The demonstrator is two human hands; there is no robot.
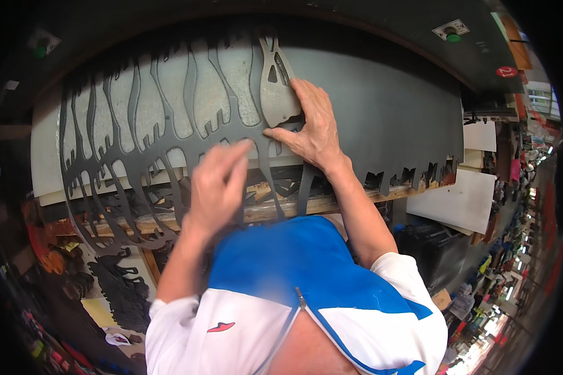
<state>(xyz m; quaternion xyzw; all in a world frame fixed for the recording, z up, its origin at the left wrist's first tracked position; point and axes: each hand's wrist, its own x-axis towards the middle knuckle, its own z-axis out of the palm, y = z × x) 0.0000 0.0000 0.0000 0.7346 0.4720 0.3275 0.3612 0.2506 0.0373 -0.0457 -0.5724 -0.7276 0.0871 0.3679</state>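
**Wood-edged worktop (266, 214) in a cluttered workshop: grey cutting die (278, 103) between thumb and forefinger**

Nearest, at 6 o'clock, is the wearer's white-and-blue zipped shirt (356, 325). At 8 o'clock, below the worktop, hang jagged black cut scraps (119, 287); at 4 o'clock sits a shiny black bundle (435, 247).

At 9 o'clock from the centre, the left hand (218, 184) is blurred, raised over the cut part of the sheet, its fingers partly bent and pointing toward 1 o'clock. Whether they hold anything cannot be told. Loose dark offcuts (284, 186) lie along the worktop's near edge, around the centre.

Farther up, at 1 o'clock, the right hand (316, 125) grips the cutting die, thumb by its lower end and forefinger on its right edge. The die, slotted and narrowing upward, lies at 12 o'clock on the dark sheet (381, 112), just beside the row of cut openings. These fill the sheet toward 10 o'clock, pale board (47, 165) showing beneath; toward 2 o'clock its surface is whole, with a notched near edge.

White sheets (453, 200) lean at 3 o'clock. Beyond the work, a dark machine beam (381, 19) crosses the top, with a green button (453, 37) and a round red sticker (507, 72) toward 2 o'clock.
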